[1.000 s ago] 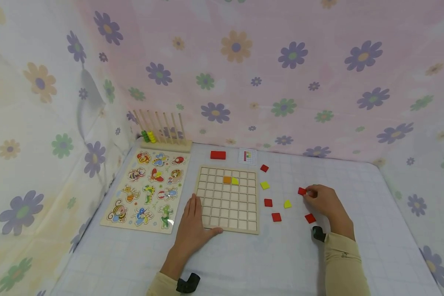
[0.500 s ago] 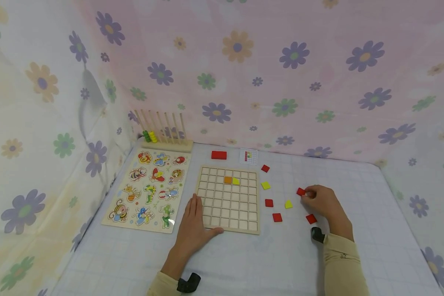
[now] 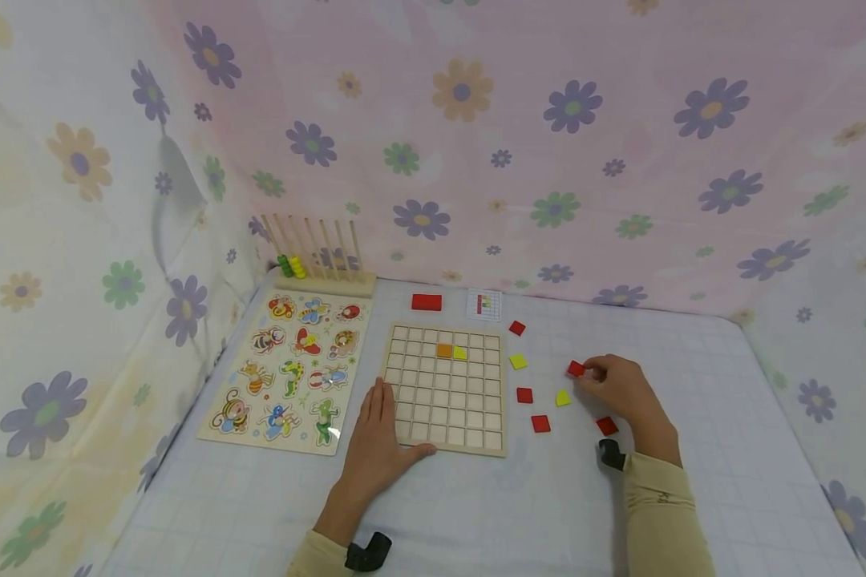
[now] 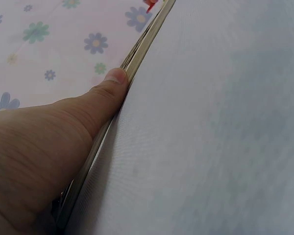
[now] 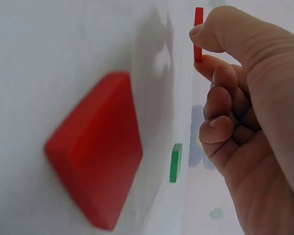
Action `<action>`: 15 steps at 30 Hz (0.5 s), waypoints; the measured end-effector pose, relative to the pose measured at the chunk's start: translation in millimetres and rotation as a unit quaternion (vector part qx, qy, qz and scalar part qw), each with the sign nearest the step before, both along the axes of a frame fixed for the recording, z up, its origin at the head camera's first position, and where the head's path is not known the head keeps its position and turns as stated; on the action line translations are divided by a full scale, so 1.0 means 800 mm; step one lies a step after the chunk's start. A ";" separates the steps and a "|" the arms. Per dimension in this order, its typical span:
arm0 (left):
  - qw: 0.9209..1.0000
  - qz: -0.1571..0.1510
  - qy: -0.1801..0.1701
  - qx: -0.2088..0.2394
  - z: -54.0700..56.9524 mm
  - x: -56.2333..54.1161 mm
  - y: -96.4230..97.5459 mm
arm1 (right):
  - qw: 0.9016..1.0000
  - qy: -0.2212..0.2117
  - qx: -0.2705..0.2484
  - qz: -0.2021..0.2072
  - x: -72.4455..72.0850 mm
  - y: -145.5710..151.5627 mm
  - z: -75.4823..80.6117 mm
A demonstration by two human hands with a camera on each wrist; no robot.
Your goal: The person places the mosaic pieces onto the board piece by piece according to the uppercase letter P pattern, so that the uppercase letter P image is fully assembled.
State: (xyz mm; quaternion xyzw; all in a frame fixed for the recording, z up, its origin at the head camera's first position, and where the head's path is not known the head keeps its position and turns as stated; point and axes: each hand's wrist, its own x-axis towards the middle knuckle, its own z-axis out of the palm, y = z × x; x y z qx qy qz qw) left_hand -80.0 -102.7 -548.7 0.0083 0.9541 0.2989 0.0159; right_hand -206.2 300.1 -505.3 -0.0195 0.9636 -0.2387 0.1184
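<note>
My right hand (image 3: pixel 617 393) pinches a red square tile (image 3: pixel 575 369) between thumb and fingertip; in the right wrist view this tile (image 5: pixel 198 19) is held edge-on, off the white cloth. My left hand (image 3: pixel 377 449) lies along the left side of the wooden grid board (image 3: pixel 439 393), fingers straight, with the thumb (image 4: pixel 115 81) on its front edge. Two cells of the board hold an orange tile (image 3: pixel 443 351) and a yellow tile with one rounded corner (image 3: pixel 460 353). Beneath my right wrist lies another red tile (image 3: pixel 606 426).
Between board and right hand lie red tiles (image 3: pixel 524 395) and yellow tiles (image 3: pixel 563 398). A green tile (image 5: pixel 176 163) shows in the right wrist view. Behind the board are a pattern card (image 3: pixel 484 305) and red block (image 3: pixel 426 302). An insect puzzle (image 3: pixel 281 377) and peg stand (image 3: pixel 325 282) occupy the left.
My right hand has moved a little left and away from me, carrying the red tile with it. The left hand stays in place on the board.
</note>
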 end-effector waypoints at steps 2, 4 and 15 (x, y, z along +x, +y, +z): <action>1.000 -0.001 0.003 -0.003 0.000 0.000 0.000 | 1.000 0.000 -0.005 0.001 -0.001 -0.005 0.002; 1.000 -0.002 0.005 -0.005 -0.001 0.000 0.000 | 1.000 0.003 -0.006 0.005 -0.003 -0.011 0.004; 1.000 0.000 -0.001 0.003 -0.001 0.000 -0.001 | 0.999 0.035 -0.004 0.040 -0.012 -0.048 0.021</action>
